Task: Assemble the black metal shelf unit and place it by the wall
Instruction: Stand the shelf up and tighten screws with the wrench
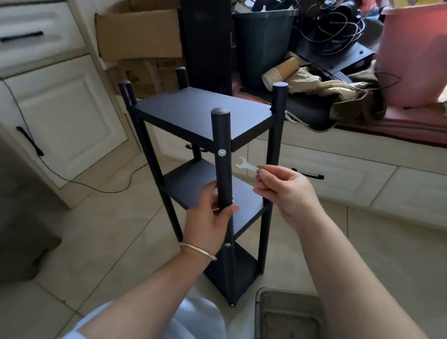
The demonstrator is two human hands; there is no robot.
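The black metal shelf unit [197, 107] stands upright on the tiled floor, with three shelves between four round posts. My left hand [209, 215] grips the near post [220, 137] at the height of the middle shelf. A silver bolt head [221, 152] shows on that post just below the top shelf. My right hand [284, 191] pinches a small flat silver wrench [246, 166], its open jaw pointing left toward the bolt, a short gap away from the post.
Cream cabinets [63, 112] stand at the left with a black cable trailing over the floor. Behind the shelf are cardboard boxes [139, 30], a tall black speaker [207, 37], a dark bin [261, 40], paper cups [279, 72] and clutter on a window bench. A grey container [291, 325] sits by my knees.
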